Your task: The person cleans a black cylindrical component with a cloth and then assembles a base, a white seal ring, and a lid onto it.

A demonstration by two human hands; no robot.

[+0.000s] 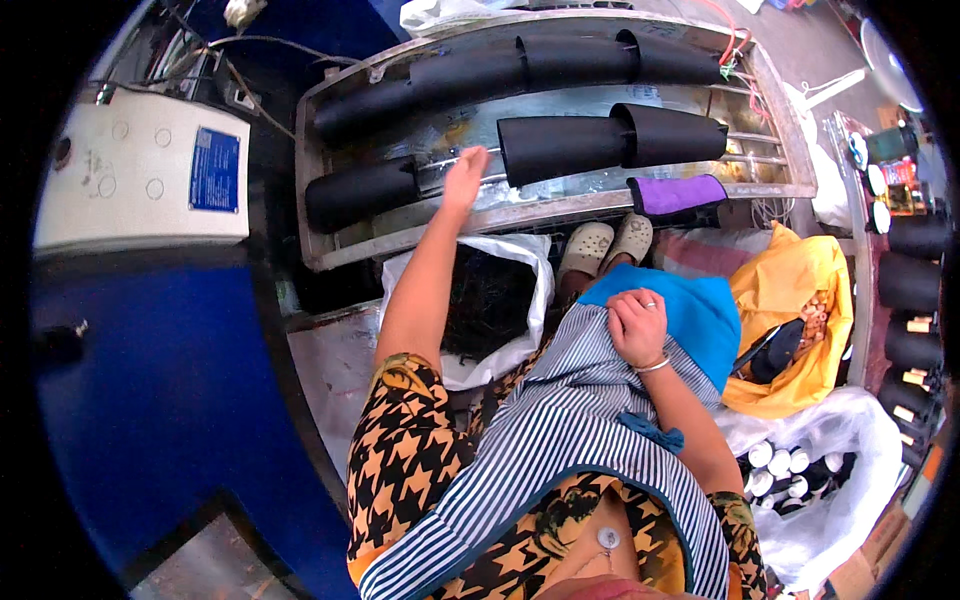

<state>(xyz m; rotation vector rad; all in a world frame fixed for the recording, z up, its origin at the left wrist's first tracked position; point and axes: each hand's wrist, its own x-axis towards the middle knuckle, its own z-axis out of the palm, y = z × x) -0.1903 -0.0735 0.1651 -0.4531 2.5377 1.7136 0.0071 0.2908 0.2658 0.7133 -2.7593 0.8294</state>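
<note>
My left hand point(467, 178) reaches over the near edge of a long framed trough point(385, 232). It holds nothing that I can see; its slightly blurred fingers are stretched toward the gap between two black tubular sleeves. One black sleeve point(365, 192) lies to its left. To its right, two more black sleeves point(562, 148) lie end to end, one tucked into the other. Thin shiny rods point(750, 158) show beside them. My right hand point(638, 325) rests on my lap against a blue cloth point(690, 305), fingers curled; whatever they may hold is hidden.
Several black sleeves point(465, 75) line the trough's far side. A purple cloth point(678, 194) hangs on its near rim. Close by are a white sack of black pieces point(490, 300), a yellow bag point(835, 350) and a clear bag point(860, 440). A white machine cover point(120, 200) stands left.
</note>
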